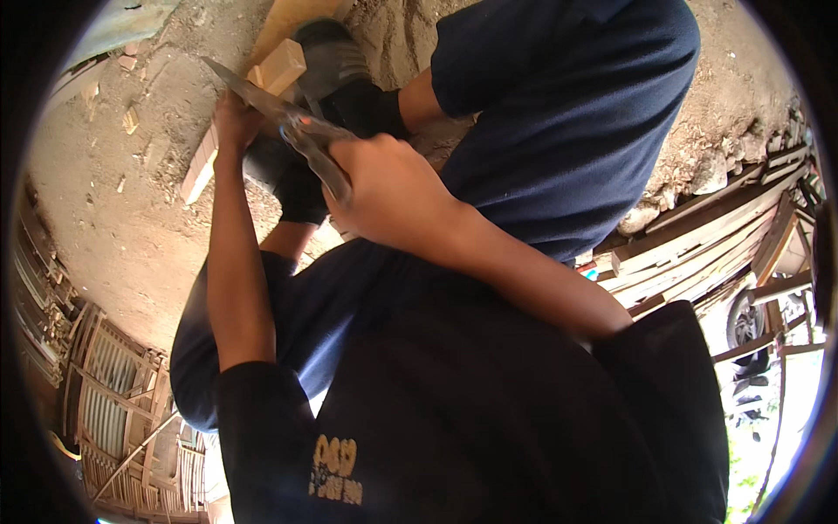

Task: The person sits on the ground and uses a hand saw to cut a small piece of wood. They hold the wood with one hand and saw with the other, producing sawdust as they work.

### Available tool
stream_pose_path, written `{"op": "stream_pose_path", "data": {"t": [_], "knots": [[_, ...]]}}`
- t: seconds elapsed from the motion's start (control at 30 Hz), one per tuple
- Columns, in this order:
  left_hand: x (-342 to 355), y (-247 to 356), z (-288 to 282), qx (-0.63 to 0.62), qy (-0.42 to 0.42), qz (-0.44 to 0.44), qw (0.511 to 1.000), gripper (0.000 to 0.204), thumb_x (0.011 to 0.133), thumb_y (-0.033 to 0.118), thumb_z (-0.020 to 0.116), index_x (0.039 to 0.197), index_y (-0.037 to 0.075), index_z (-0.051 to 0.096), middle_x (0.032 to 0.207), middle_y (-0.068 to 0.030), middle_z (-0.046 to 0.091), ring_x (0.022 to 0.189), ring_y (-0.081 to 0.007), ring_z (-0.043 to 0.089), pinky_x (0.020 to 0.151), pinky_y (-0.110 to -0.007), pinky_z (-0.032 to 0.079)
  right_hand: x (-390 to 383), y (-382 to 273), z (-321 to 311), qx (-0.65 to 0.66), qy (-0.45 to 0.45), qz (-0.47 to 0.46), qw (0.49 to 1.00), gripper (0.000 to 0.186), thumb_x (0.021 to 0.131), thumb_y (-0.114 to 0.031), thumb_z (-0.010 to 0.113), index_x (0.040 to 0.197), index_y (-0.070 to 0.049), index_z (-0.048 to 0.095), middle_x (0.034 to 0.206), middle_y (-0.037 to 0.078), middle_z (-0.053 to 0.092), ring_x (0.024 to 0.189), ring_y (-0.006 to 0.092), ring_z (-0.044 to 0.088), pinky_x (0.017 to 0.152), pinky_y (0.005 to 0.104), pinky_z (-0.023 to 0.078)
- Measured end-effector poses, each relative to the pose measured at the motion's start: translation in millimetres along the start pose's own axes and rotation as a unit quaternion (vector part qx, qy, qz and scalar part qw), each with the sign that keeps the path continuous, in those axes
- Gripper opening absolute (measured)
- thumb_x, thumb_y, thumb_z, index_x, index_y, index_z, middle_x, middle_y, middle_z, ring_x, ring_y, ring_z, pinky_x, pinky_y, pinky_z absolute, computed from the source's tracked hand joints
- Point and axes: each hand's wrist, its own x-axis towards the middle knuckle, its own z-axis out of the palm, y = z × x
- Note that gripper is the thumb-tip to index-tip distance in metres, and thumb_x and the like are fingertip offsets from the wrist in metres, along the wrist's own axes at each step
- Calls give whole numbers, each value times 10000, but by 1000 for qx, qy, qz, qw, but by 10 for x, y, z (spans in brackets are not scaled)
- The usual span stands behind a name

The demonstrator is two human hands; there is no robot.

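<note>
My right hand [384, 179] is wrapped around the dark handle of a handsaw [271, 106]. The saw's blade slants up and left across a pale squared length of wood [282, 67], close to its upper end. My left hand [236, 120] is closed on the wood just below the blade, its fingers partly hidden. What looks like the lower end of the same wood shows beyond my left wrist, down and left. My feet, in dark shoes [332, 65], are beside the wood. Where the saw's teeth meet the wood cannot be made out.
A wider board [292, 16] lies at the top, behind the wood. Wood chips [131, 120] are scattered on the dirt ground [131, 236]. Stacked planks [698, 231] and stones [711, 175] lie at the right. A wheel [745, 319] stands beyond the planks; a slatted wooden structure [118, 397] is at lower left.
</note>
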Motion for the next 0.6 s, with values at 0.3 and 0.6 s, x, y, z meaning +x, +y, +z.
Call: {"op": "stream_pose_path", "data": {"t": [0.3,0.6], "knots": [[9,-45,34,2,-13,-38,999,643,668,313,818,1193,57,549,1177,-213,623,1137,-423,555,973,-519,428,-287,-30,-176,6,-26,26,999,117,835,-93,638,773,-3,597,648,220,598,635,415,626,573,451,507],[-116,-178,116,65,1,-27,998,649,674,304,813,1215,71,541,1182,-213,621,1143,-438,550,957,-538,432,-831,-185,-455,40,-19,52,998,121,850,-112,625,800,-5,599,676,229,610,654,431,622,602,468,513]]}}
